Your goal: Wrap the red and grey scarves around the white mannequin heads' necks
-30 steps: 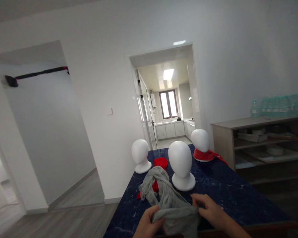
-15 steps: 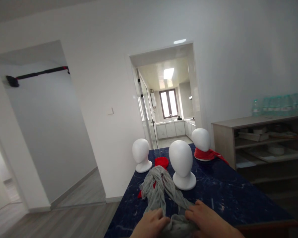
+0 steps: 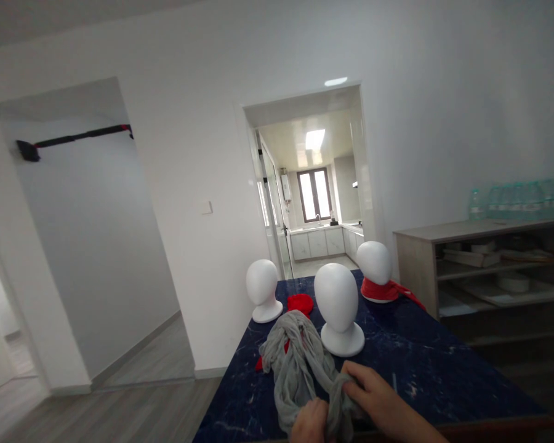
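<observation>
While both hands are working at the near edge of the dark blue table [image 3: 425, 363], the left hand [image 3: 310, 423] and the right hand [image 3: 373, 394] are gripping the same grey scarf [image 3: 300, 363]. Left hand is sitting low at the bottom of view, fingers curled shut on a bunched fold of the scarf, knuckles up. Right hand is lying just right of it, fingers pressed together and pinching the cloth where the bunch is gathering, the two hands nearly touching. The scarf is running away from the grip in a long loop, draping flat on the table and ending in a crumpled heap further out. Under the far end of that loop a red cloth [image 3: 299, 303] is peeking out, touching the scarf.

Just beyond the grip and slightly to the right, a bare white mannequin head [image 3: 336, 301] is standing upright on its round base, near the scarf but apart from it. Further out and to the left of the grip a second white head [image 3: 262, 289] is standing upright, also bare. Furthest from the hands, at the far right corner, a third white head [image 3: 373, 263] is wearing a red scarf [image 3: 385, 290] around its neck, one end trailing on the table. Well off to the right of the grip a wooden shelf unit [image 3: 484, 271] is standing against the wall, a row of water bottles [image 3: 521, 198] on top, blurred.
</observation>
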The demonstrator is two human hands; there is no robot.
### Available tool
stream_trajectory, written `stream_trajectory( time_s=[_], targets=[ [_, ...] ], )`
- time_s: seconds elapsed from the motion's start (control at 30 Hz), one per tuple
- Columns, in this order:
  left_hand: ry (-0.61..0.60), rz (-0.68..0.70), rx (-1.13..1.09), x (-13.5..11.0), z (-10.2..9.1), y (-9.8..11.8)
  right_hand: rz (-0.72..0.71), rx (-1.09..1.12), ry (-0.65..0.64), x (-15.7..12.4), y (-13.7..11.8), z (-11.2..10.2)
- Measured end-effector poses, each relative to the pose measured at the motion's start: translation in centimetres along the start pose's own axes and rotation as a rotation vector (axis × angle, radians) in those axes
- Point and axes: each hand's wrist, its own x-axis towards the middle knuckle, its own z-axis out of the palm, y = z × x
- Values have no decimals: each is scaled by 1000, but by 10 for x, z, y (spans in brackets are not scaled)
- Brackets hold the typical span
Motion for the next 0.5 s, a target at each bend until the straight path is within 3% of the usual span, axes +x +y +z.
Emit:
stream_trajectory(
  time_s=[0.13, 0.27, 0.4, 0.5],
  targets=[
    [-115, -145, -530, 4, -47, 23, 27, -19, -45, -3, 3, -20],
    [-368, -191, -1072, 7, -105, 50, 46, -26, -155, -10, -11, -26],
    [-461, -19, -1146, 19, -160, 95, -62, 113, -202, -3, -35, 1],
    [-514, 78, -1092, 39, -187, 138, -122, 159, -124, 19, -48, 36]
  ],
)
